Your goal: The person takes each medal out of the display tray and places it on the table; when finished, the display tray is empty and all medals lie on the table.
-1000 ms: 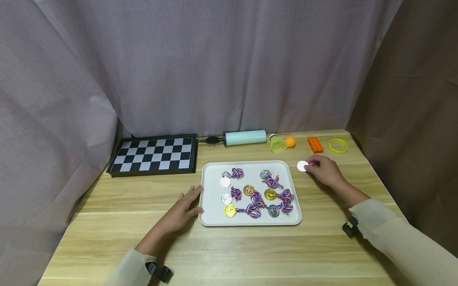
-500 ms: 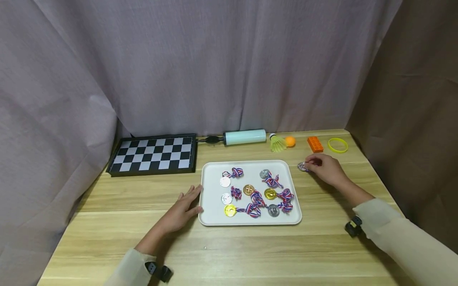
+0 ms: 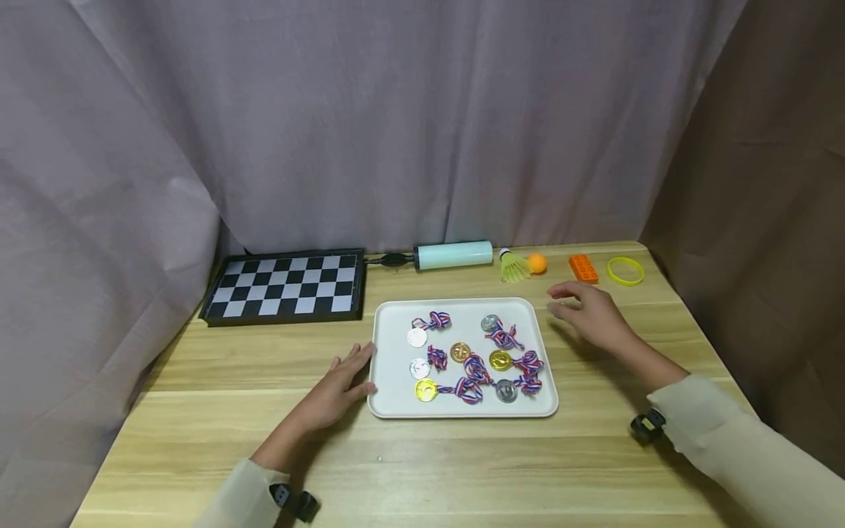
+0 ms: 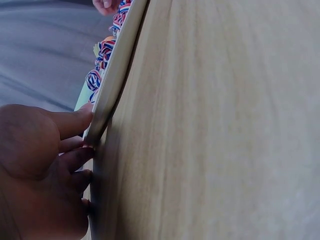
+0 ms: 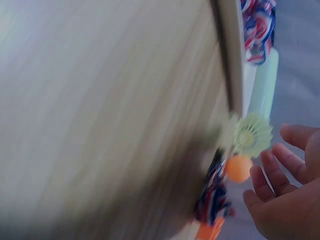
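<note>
A white tray [image 3: 399,407] holds several medals with bundled red, white and blue ribbons: silver ones, a gold medal [image 3: 425,390], another gold one, and a bronze medal [image 3: 460,353]. My left hand [image 3: 339,392] rests its thumb and fingers against the tray's left edge; the left wrist view has them right at the rim. To the right of the tray my right hand [image 3: 587,314] hovers with fingers extended and nothing in them. Beneath it, a ribboned medal [image 5: 212,195] lies on the table in the right wrist view; the hand hides it in the head view.
Along the back of the wooden table [image 3: 422,477] are a folded chessboard [image 3: 284,287], a mint-coloured pump [image 3: 455,255], a yellow shuttlecock [image 3: 513,265], an orange ball [image 3: 538,263], an orange brick [image 3: 584,269] and a yellow ring [image 3: 625,271]. A grey curtain hangs behind.
My right hand held a silver medal right of the tray, its disc turning from bright to darker; now the fingers have let go and spread. The left hand has stayed at the tray.
</note>
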Available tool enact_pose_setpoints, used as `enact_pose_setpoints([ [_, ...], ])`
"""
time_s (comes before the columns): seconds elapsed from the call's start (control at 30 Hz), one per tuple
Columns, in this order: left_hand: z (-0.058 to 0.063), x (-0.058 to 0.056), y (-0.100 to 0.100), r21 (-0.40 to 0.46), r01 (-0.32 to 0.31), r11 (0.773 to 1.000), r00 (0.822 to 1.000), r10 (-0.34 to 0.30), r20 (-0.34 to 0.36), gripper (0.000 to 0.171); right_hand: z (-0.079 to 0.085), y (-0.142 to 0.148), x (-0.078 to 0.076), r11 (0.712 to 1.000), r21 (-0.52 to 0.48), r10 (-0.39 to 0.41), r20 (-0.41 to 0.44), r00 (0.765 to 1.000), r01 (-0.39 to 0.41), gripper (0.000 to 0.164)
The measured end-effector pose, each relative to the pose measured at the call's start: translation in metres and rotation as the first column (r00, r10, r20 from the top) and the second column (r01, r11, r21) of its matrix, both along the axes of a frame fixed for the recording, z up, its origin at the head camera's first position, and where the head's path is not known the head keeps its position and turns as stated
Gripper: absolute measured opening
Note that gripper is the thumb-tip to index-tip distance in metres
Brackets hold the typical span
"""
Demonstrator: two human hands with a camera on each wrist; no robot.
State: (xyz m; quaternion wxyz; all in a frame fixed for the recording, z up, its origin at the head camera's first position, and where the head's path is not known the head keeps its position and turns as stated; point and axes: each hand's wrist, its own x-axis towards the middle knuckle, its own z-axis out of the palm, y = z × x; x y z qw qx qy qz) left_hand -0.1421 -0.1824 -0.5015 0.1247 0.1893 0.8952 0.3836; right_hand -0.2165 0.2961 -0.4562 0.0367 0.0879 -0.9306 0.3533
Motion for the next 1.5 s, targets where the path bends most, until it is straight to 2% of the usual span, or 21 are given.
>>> enact_pose_setpoints([
  [0.1, 0.000, -0.001, 0.001, -0.009, 0.007, 1.000, 1.000, -0.007, 0.003, 0.072, 0.002, -0.012, 0.000, 0.999, -0.023, 0.021, -0.001, 1.000, -0.021, 0.032],
  [0.27, 0.000, -0.003, 0.002, -0.015, 0.011, 1.000, 1.000, -0.011, 0.011, 0.073, 0.004, -0.033, -0.001, 0.993, -0.093, 0.072, 0.060, 0.996, -0.066, 0.036],
  [0.4, 0.001, -0.003, 0.002, -0.011, 0.004, 1.000, 1.000, -0.004, 0.010, 0.073, 0.004, -0.047, -0.003, 0.985, -0.132, 0.121, 0.102, 0.987, -0.107, 0.039],
  [0.67, 0.003, -0.002, 0.002, -0.015, 0.001, 1.000, 1.000, 0.000, 0.015, 0.072, -0.003, -0.068, -0.007, 0.977, -0.160, 0.170, 0.200, 0.965, -0.139, 0.045],
  [1.03, 0.001, -0.002, 0.002, -0.016, 0.002, 1.000, 1.000, -0.002, 0.027, 0.073, -0.021, -0.084, -0.014, 0.989, -0.090, 0.134, 0.262, 0.956, -0.114, 0.048],
  [1.27, 0.002, -0.002, 0.002, -0.006, 0.012, 1.000, 1.000, -0.012, 0.021, 0.073, -0.023, -0.085, -0.018, 0.990, -0.045, 0.143, 0.280, 0.949, -0.136, 0.040],
  [1.5, 0.001, -0.002, 0.000, -0.009, 0.013, 1.000, 1.000, -0.013, 0.021, 0.073, -0.027, -0.084, -0.021, 0.989, -0.044, 0.148, 0.278, 0.949, -0.141, 0.033],
])
